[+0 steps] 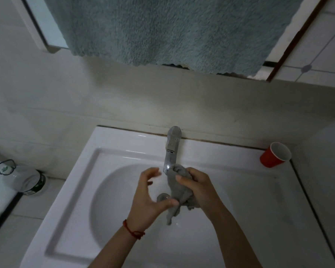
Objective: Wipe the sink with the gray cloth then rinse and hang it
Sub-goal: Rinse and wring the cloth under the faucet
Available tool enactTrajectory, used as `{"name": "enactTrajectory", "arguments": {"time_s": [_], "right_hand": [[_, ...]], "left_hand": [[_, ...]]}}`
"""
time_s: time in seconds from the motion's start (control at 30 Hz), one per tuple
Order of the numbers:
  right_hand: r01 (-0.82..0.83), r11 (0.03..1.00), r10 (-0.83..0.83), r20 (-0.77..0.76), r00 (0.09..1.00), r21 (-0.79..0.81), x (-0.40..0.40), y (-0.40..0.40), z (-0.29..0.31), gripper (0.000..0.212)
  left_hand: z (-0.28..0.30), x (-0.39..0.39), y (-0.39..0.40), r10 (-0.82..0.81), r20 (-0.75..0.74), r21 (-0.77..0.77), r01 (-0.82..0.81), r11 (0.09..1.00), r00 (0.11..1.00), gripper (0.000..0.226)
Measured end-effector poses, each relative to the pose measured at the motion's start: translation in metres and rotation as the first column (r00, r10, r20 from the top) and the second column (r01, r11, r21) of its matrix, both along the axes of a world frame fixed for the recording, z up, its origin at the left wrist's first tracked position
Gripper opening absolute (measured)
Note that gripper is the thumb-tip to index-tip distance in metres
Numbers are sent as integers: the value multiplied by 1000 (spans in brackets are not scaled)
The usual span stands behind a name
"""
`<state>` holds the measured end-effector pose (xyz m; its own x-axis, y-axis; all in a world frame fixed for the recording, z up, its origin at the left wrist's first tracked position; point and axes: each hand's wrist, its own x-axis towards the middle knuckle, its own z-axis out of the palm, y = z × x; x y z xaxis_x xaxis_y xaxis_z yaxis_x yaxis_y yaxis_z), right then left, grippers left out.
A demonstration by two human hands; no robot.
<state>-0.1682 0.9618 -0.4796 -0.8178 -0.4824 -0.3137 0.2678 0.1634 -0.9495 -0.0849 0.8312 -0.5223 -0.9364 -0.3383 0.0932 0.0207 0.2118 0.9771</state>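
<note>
At the white sink (112,151), my right hand (196,185) has its grip clenched round the bunched gray cloth (177,194), holding it just under the spout of the chrome faucet (171,151), at about twelve o'clock over the basin. The cloth's long axis runs nearly straight toward me, from the spout at twelve down to a loose tail at six, which dangles over the bowl beside the drain (162,197). My left hand (153,196) hovers with its grip released, fingers spread and lightly curved, at nine o'clock from the cloth; its thumb lies at or against the lower part of the fabric, though I cannot tell whether it presses. The left is therefore the nearer hand to the free tail, and I judge that the next squeeze or wring turns on it closing on that lower end, opposite my right. Whether water is running I cannot tell.

A red paper cup (275,154) stands on the sink's rim at two o'clock. A clear jar with a green-printed label (30,180) lies at nine o'clock on the desk beside the sink; its writing is too small to read. A blue-green towel (172,31) hangs overhead. A red string bracelet (132,230) circles my left wrist. No brand is legible anywhere.
</note>
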Motion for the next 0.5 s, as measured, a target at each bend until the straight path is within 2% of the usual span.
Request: {"name": "enactTrajectory", "arguments": {"time_s": [0.07,0.13,0.2,0.27,0.33,0.4,0.5], "right_hand": [[-8,986,18,59,998,-166,-4,0,5,13],[40,954,-7,109,994,-298,-6,-2,3,5],[91,945,-72,71,995,-313,-6,-6,0,13],[157,941,-158,22,987,-300,-6,-7,-6,12],[217,951,-233,-50,971,-222,-6,-5,-12,17],[272,961,-275,-178,945,-38,-7,-1,-17,22],[222,939,-140,-295,945,264,-4,12,-34,12]], "left_hand": [[1,-10,6,-202,65,79,197,977,977,100],[0,-18,14,-355,79,188,336,923,932,107],[-2,-22,19,-407,103,192,383,904,908,96],[-3,-23,21,-384,173,193,351,916,907,68],[-6,-25,20,-336,290,158,302,940,896,46],[-10,-26,17,-318,401,194,260,946,859,31],[-12,-24,11,-311,563,359,113,926,766,19]]}}
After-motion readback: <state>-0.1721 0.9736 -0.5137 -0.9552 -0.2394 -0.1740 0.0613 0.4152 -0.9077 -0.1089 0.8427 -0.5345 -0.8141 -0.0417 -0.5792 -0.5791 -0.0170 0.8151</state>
